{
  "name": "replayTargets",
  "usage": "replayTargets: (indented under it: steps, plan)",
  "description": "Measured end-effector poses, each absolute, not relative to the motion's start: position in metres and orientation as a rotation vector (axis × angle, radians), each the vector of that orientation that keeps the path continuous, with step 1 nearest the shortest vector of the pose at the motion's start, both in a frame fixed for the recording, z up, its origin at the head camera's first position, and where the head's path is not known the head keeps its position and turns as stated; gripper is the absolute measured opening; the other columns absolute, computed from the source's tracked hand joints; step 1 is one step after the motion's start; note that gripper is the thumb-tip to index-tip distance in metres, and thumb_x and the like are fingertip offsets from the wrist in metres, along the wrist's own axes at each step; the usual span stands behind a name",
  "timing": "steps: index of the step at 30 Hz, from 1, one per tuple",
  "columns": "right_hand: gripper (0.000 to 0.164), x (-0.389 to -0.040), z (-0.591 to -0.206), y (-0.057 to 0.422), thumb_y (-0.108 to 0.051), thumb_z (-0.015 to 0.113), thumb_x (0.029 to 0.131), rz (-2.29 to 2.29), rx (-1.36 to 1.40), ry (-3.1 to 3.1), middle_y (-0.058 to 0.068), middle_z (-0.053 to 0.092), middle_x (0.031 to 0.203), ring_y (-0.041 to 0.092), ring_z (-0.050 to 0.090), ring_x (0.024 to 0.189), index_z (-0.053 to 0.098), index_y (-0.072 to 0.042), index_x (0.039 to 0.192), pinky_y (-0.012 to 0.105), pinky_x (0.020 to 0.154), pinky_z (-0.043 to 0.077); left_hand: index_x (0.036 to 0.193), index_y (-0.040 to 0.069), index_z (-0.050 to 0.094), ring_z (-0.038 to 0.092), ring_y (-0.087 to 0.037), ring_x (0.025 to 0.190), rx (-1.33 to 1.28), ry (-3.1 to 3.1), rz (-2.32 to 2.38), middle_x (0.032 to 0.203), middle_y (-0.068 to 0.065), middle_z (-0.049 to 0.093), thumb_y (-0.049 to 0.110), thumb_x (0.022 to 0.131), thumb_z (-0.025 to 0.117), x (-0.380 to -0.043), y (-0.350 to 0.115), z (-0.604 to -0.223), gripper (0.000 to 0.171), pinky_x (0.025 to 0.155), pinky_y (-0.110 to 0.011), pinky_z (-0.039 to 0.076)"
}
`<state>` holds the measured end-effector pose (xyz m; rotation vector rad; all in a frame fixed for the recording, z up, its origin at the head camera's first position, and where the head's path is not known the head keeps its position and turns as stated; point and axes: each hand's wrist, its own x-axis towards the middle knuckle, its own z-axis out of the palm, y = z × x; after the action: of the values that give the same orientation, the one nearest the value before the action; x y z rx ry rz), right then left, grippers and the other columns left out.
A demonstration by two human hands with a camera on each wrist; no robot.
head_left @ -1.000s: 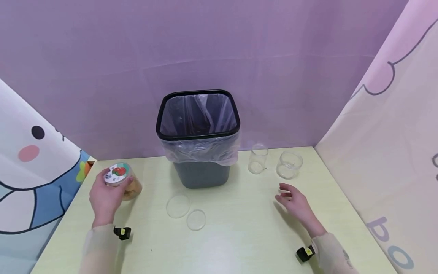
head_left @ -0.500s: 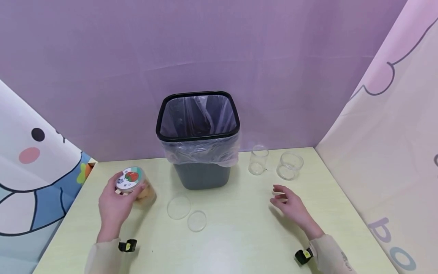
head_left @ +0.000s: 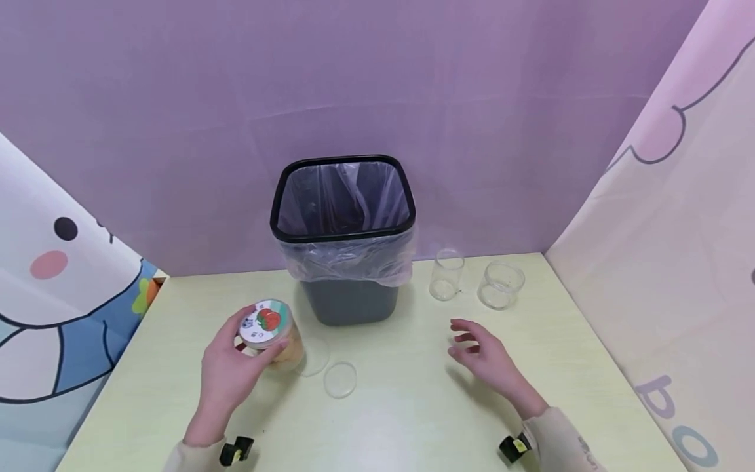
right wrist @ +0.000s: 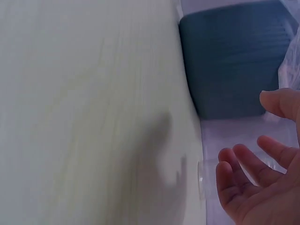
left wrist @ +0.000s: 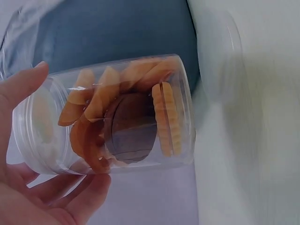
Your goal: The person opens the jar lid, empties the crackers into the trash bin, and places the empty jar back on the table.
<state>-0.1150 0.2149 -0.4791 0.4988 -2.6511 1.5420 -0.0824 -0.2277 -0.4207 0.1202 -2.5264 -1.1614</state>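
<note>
The left hand (head_left: 227, 373) grips a clear plastic jar (head_left: 289, 354) round its upper part, thumb on one side and fingers on the other, in front of the left side of a grey bin (head_left: 354, 305) on the table (head_left: 401, 426). From the head, the jar's lid shows a strawberry label (head_left: 267, 321), while the contents are only a tan blur; the left wrist view shows them through the wall: orange-brown wedges (left wrist: 101, 96), a dark brown round piece (left wrist: 131, 129) and a ridged sandwich biscuit (left wrist: 166, 119) near the base. Whether that base touches the table I cannot tell. In the head view the jar partly covers a large clear disc (head_left: 319, 357), with a smaller disc (head_left: 339, 380) just beside it. The right hand (head_left: 486, 360) hangs relaxed above the table, its fingers lightly bent; the right wrist view shows the gap between thumb and fingers, and the hand's shadow on the table. Only the head view shows whole the tall clear container (head_left: 446, 275) and the wider one (head_left: 501, 288) right of the bin.
</note>
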Motion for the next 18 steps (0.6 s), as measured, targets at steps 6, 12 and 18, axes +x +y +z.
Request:
replayTargets:
  steps: [6, 12, 18]
  plan:
    - [0.056, -0.111, -0.477, 0.194, 0.004, 0.073, 0.086, 1.529, 0.62, -2.627, 0.024, 0.06, 0.127, 0.046, 0.06, 0.109, 0.05, 0.006, 0.137, 0.059, 0.086, 0.051, 0.139, 0.01, 0.054, 0.057, -0.023, 0.118, -0.048, -2.5, -1.266, 0.136, -0.007, 0.058, 0.033, 0.069, 0.093, -0.076, -0.197, -0.418, 0.083, 0.087, -0.047, 0.055]
    - [0.061, -0.107, -0.478, 0.178, -0.005, 0.079, 0.083, 1.586, 0.728, -2.621, 0.019, 0.06, 0.129, 0.035, 0.06, 0.113, 0.052, -0.002, 0.138, 0.048, 0.088, 0.053, 0.136, 0.015, 0.057, 0.059, -0.018, 0.115, -0.185, -2.491, -1.32, 0.133, -0.001, 0.06, 0.035, 0.065, 0.095, -0.072, -0.163, -0.418, 0.083, 0.087, -0.045, 0.055]
    - [0.068, -0.104, -0.481, 0.162, -0.015, 0.084, 0.081, 1.711, 0.824, -2.579, 0.018, 0.058, 0.133, 0.033, 0.057, 0.118, 0.051, -0.008, 0.14, 0.048, 0.093, 0.051, 0.135, 0.016, 0.058, 0.06, -0.014, 0.112, -0.325, -2.466, -1.365, 0.13, 0.003, 0.062, 0.033, 0.062, 0.096, -0.072, -0.132, -0.423, 0.084, 0.089, -0.04, 0.054]
